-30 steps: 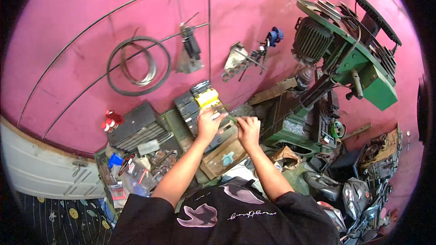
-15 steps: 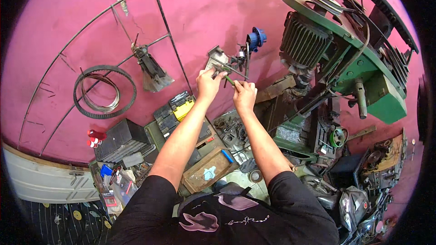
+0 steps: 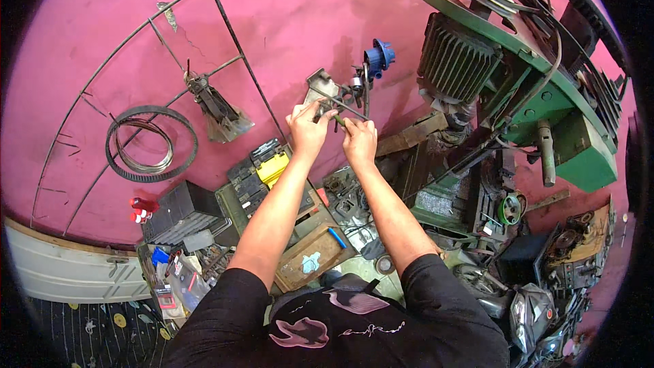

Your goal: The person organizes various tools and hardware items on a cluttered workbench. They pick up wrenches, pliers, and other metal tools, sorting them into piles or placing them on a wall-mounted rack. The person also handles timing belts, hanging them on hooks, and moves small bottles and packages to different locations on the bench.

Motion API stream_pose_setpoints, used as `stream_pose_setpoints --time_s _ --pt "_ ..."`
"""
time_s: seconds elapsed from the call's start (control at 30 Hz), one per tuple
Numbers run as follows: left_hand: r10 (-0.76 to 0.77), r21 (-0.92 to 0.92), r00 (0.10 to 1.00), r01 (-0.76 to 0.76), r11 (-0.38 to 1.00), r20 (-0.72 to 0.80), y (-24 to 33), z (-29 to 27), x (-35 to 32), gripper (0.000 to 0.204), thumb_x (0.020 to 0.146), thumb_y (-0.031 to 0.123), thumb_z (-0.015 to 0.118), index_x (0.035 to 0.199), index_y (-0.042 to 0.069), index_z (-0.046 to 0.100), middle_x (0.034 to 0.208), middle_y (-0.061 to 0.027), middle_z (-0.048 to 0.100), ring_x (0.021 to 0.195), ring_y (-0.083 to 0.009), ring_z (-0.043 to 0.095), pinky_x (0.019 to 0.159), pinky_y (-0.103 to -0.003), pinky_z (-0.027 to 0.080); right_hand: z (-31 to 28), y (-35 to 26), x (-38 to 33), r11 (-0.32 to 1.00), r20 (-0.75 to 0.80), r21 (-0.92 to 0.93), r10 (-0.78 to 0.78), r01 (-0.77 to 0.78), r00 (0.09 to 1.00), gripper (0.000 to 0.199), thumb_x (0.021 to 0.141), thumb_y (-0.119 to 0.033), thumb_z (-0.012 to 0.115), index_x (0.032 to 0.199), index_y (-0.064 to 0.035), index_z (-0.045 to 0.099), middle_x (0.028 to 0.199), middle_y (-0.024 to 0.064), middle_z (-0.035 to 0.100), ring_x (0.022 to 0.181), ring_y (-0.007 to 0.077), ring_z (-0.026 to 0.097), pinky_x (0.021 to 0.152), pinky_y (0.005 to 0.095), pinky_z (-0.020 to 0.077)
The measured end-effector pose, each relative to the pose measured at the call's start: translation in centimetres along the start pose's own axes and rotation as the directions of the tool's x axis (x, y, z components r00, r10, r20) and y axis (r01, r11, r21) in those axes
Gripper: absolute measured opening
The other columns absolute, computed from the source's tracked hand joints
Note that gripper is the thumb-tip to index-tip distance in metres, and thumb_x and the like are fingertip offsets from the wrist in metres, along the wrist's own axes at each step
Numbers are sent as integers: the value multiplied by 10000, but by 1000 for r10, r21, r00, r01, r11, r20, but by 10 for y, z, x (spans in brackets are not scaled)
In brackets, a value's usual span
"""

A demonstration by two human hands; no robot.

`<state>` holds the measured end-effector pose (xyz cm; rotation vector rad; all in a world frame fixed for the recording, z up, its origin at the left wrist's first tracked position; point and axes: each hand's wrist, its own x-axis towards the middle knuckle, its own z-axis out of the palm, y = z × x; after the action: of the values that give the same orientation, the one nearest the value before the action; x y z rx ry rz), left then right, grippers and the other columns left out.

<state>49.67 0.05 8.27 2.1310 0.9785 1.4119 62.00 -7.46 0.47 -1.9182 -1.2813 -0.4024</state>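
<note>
1. Where the pink wall (image 3: 286,20) fills the upper view, a bent wire frame (image 3: 143,61) hangs on it, with a belt ring (image 3: 151,143) inside the frame's lower left.
2. Green machine (image 3: 545,95) stands at upper right; its ribbed motor (image 3: 456,61) faces the wall.
3. Cluttered tabletop (image 3: 340,232) below the hands carries a black case (image 3: 178,210), a yellow-and-black box (image 3: 266,167) and a wooden tray (image 3: 310,259).
4. Both forearms rise from the lower edge toward the wall, hands side by side, nearly touching.
5. Left hand (image 3: 308,129): grip closed on a thin metal rod (image 3: 337,103), which runs slantwise from a grey bracket (image 3: 320,85) on the wall.
6. Right hand (image 3: 359,140): fingers pinched narrow on a small green-tipped tool (image 3: 338,120), its tip against the rod just right of the left hand.
7. Blue fitting (image 3: 379,54) sits on the wall above and to the right of the rod, near but apart.
8. Red caps (image 3: 141,210) lie left of the black case.
</note>
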Motion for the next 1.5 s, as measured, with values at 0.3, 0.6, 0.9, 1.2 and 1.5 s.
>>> stream_pose_setpoints --time_s 0.3,0.6,0.9,1.2,1.5 --pt "-168 44 981 165 985 93 -23 17 -15 414 787 411 835 1043 90 781 932 -93 745 961 -256 655 862 -418 426 -4 8 -14 999 74 -42 34 -31 997 237 857 -170 713 1090 -156 755 1054 33 727 990 274 595 853 423 467" --pt "-168 308 939 71 949 299 -19 39 -16 625 880 383 744 1395 62 594 1273 -112 688 1162 -356 566 1017 -528 405 12 10 -11 981 280 -143 169 -133 945 173 891 -191 686 1034 -131 762 887 127 725 867 352 633 808 463 516" --pt "-59 205 906 -31 978 419 -1 -55 -134 646 857 313 747 1433 87 558 1485 -95 538 1257 -330 491 993 -529 397 35 16 -58 981 176 -115 174 -155 969 323 890 -240 695 1164 -69 714 1006 161 712 993 363 625 874 468 507" --pt "-468 494 873 348 797 141 -79 -297 -373 443 839 249 760 1252 101 695 1297 -73 676 1143 -315 565 967 -468 418 -1 -103 -256 980 422 193 -130 52 897 363 854 -116 675 1216 -144 688 1029 142 614 1020 384 531 927 502 427" --pt "-670 661 694 636 398 -264 -93 -441 -501 508 803 236 780 1284 122 661 1364 -61 603 1184 -326 502 976 -498 369 16 -237 -313 801 467 477 -580 362 668 297 777 -134 743 1067 -130 680 1022 76 607 999 321 537 825 484 416"
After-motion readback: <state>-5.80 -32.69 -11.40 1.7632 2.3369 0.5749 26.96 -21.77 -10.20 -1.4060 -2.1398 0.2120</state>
